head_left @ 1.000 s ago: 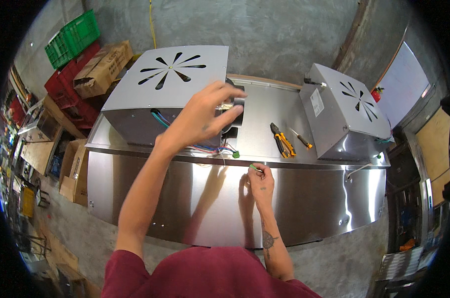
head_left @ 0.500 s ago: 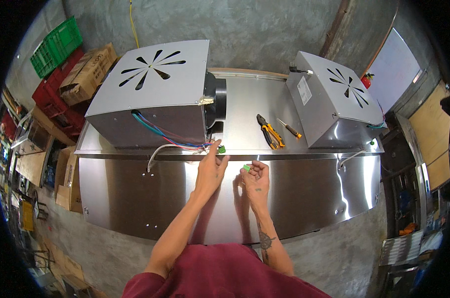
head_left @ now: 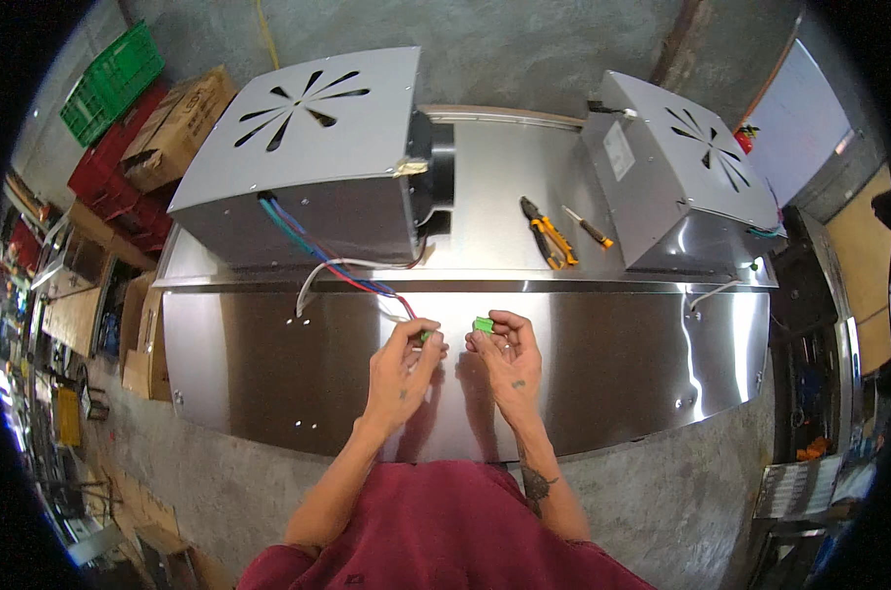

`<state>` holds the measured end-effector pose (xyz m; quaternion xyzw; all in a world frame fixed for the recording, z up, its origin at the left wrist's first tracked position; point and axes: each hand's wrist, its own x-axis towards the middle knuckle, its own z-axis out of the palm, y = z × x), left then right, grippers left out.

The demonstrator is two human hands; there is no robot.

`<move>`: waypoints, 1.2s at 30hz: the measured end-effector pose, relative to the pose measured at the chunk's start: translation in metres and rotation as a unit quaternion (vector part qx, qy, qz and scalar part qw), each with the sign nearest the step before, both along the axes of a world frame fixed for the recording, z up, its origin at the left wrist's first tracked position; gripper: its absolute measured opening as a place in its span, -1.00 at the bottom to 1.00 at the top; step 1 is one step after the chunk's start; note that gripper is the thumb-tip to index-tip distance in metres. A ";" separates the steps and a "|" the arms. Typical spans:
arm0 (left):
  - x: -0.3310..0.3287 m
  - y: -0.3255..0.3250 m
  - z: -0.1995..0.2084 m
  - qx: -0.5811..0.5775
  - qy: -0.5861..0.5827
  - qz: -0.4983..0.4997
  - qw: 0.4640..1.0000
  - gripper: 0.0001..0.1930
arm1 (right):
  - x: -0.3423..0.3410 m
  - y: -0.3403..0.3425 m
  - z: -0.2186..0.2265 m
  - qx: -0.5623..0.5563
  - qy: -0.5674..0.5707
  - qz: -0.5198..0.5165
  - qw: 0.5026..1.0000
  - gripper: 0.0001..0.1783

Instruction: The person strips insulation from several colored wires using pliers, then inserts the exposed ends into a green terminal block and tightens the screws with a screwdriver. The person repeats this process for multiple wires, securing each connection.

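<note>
Green connector (head_left: pixel 483 324) in its pinch, the right hand (head_left: pixel 512 364) sits near but apart from the left hand (head_left: pixel 401 374), which clasps a wired green plug (head_left: pixel 426 335) over the shiny metal panel (head_left: pixel 298 379).

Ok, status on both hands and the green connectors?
Left hand pinching a green connector, red and blue wires running toward it. Right hand holding a second green connector. Connectors apart. Pliers and screwdriver farther back, out of the way.

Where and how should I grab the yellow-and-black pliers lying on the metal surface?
Best around both handles, probably from above and the near side: the pliers lie flat, handles nearer, jaws pointing away. The right hand is the closer one, but it holds a green connector.
</note>
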<state>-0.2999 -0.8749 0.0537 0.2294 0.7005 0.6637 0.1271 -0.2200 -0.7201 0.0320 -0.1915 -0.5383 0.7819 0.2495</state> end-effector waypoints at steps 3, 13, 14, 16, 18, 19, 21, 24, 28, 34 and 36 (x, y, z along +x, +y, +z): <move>0.022 -0.031 0.022 0.079 -0.043 -0.030 0.995 -0.69 | 0.017 -0.023 0.020 0.000 0.025 0.035 0.999 -0.59; 0.028 -0.063 0.055 0.168 -0.190 -0.036 0.967 -0.69 | 0.047 -0.066 0.062 0.075 0.011 0.152 0.985 -0.53; 0.029 -0.062 0.056 0.169 -0.194 -0.037 0.966 -0.69 | 0.044 -0.068 0.063 0.057 0.016 0.150 0.987 -0.54; 0.030 -0.061 0.057 0.172 -0.199 -0.042 0.964 -0.69 | 0.038 -0.072 0.065 0.020 0.027 0.144 0.989 -0.56; 0.028 -0.059 0.056 0.175 -0.202 -0.050 0.962 -0.68 | 0.032 -0.075 0.057 -0.024 0.049 0.132 0.990 -0.59; 0.027 -0.059 0.056 0.173 -0.199 -0.052 0.963 -0.68 | 0.031 -0.075 0.055 -0.046 0.060 0.126 0.989 -0.61; 0.027 -0.059 0.054 0.171 -0.195 -0.051 0.964 -0.67 | 0.031 -0.073 0.055 -0.044 0.036 0.142 0.988 -0.63; 0.025 -0.058 0.054 0.165 -0.195 -0.054 0.965 -0.67 | 0.029 -0.071 0.052 -0.052 0.034 0.145 0.988 -0.64; 0.025 -0.057 0.055 0.154 -0.202 -0.057 0.965 -0.67 | 0.028 -0.069 0.046 -0.058 0.039 0.168 0.983 -0.64; 0.022 -0.057 0.051 0.156 -0.189 -0.060 0.968 -0.68 | 0.026 -0.071 0.049 -0.041 0.040 0.150 0.987 -0.64; 0.023 -0.056 0.052 0.160 -0.194 -0.058 0.966 -0.68 | 0.027 -0.070 0.047 -0.041 0.039 0.154 0.986 -0.65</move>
